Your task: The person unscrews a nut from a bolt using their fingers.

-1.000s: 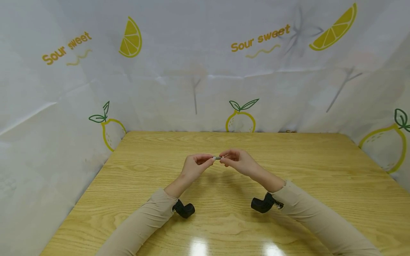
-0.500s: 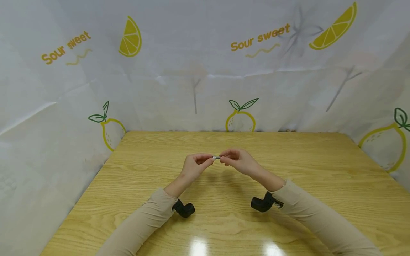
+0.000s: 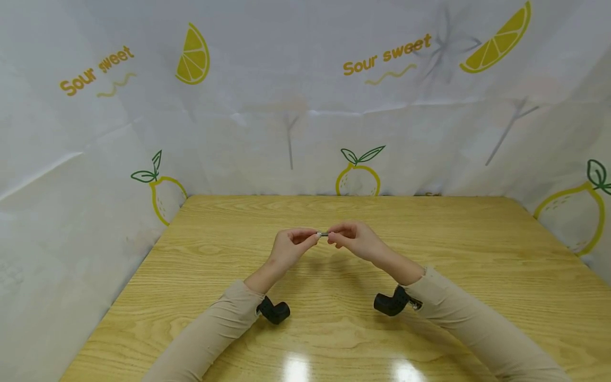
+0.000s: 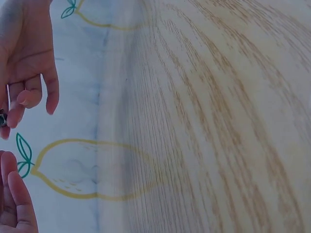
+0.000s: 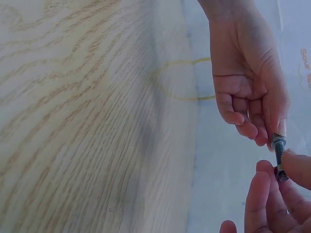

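Note:
A small metal bolt (image 3: 324,234) is held level between the two hands above the table, in the middle of the head view. My left hand (image 3: 287,248) pinches its head end between thumb and fingers. My right hand (image 3: 359,242) pinches the other end, where a nut (image 5: 280,173) sits on the thread in the right wrist view. Between the fingertips there, the threaded shank (image 5: 279,153) shows. In the left wrist view only a dark bit of the metal appears at the left edge, and both hands are partly cut off.
The hands are over a wood-grain table (image 3: 215,265). Behind it and at its sides hangs a white cloth (image 3: 248,148) printed with lemons. Black curved mounts (image 3: 391,303) are worn at both wrists, near the sleeve cuffs.
Both hands keep their places and their hold on the bolt. The right fingertips have shifted slightly at its nut end.

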`<state>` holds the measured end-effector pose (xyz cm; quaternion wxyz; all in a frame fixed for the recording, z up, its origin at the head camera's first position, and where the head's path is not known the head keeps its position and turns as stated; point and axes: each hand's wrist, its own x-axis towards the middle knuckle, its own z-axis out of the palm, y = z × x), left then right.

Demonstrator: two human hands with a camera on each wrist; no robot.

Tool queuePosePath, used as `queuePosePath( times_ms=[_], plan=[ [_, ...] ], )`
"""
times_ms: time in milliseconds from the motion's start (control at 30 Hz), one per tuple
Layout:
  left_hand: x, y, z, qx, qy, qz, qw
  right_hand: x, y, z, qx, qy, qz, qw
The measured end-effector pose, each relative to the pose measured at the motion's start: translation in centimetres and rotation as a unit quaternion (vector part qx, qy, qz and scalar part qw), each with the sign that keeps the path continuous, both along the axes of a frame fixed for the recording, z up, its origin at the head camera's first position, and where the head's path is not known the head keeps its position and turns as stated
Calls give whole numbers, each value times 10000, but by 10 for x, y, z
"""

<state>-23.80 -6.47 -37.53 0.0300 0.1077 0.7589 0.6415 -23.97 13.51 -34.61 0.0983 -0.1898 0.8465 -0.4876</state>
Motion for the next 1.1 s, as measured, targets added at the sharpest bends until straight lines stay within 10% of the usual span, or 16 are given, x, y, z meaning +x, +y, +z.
queuePosePath(
  times_ms=[1100],
  plan=[
    [0, -1, 0, 64, 69, 19, 10000, 2, 1, 0, -290, 40, -221, 9993]
  ],
)
